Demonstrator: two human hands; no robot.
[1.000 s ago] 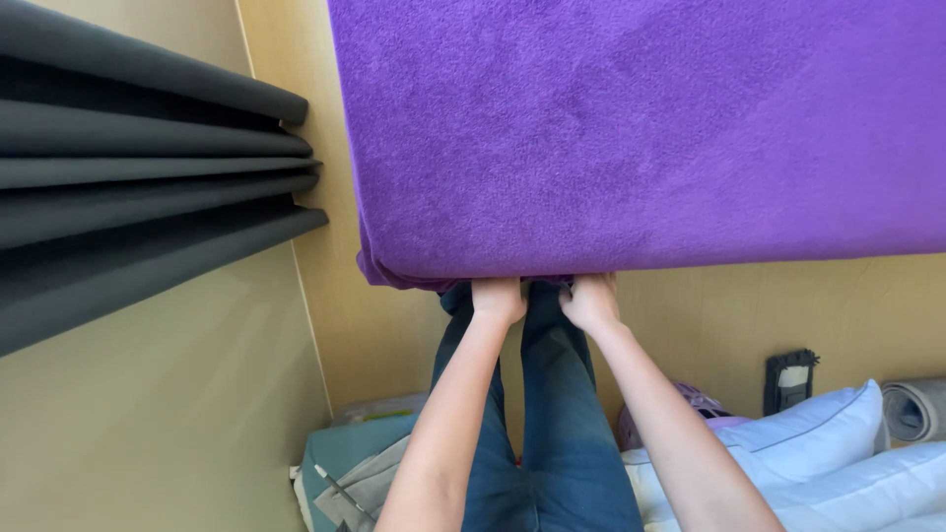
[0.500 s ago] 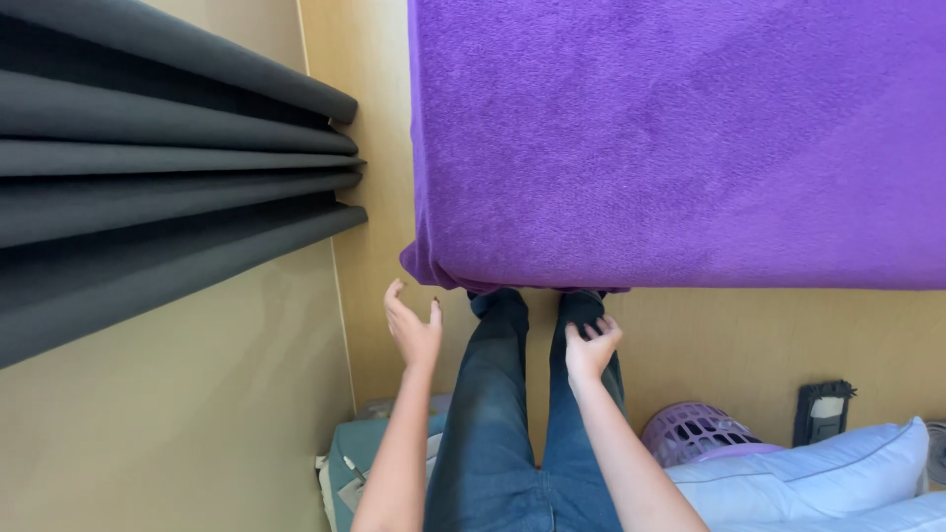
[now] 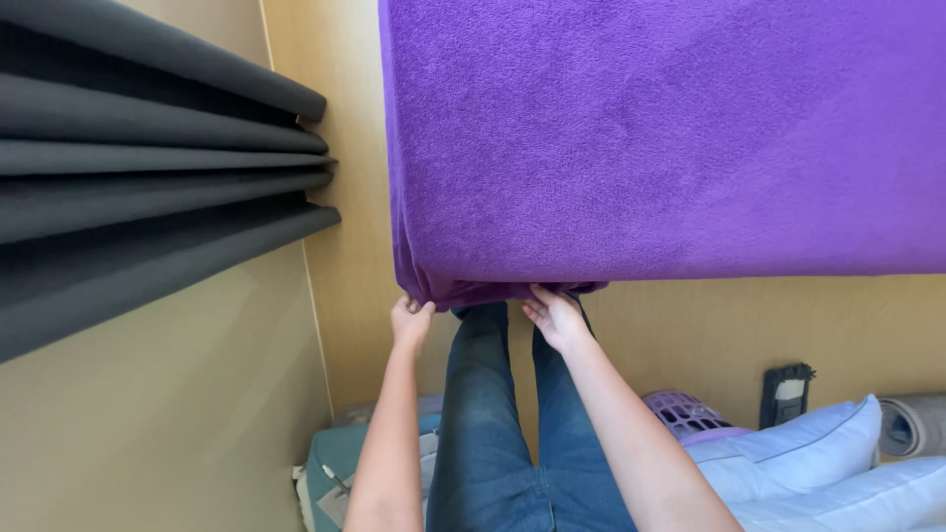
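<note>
Both hands are up at the near edge of the big purple towel [image 3: 670, 138], which fills most of the view, spread wide and flat. The left hand [image 3: 412, 323] has its fingers closed on the corner of the towel's edge. The right hand [image 3: 555, 315] is a bit further along the same edge; fingers look curled on the fabric there, though I can't really tell how firm that grip is.

What could go wrong, I'd say: it's a large, heavy piece of cloth held only along one short stretch, with the hands close together. If the looser right grip slips, that side would probably sag and the edge would bunch up. The far corners are out of sight, so they could catch on something unnoticed.

Count: one towel, two hands, one pair of legs in jeans [image 3: 493, 433], one dark pleated curtain [image 3: 148, 187], one lilac laundry basket [image 3: 685, 412], two pale blue pillows [image 3: 818, 463], one wall socket [image 3: 785, 392].
</note>
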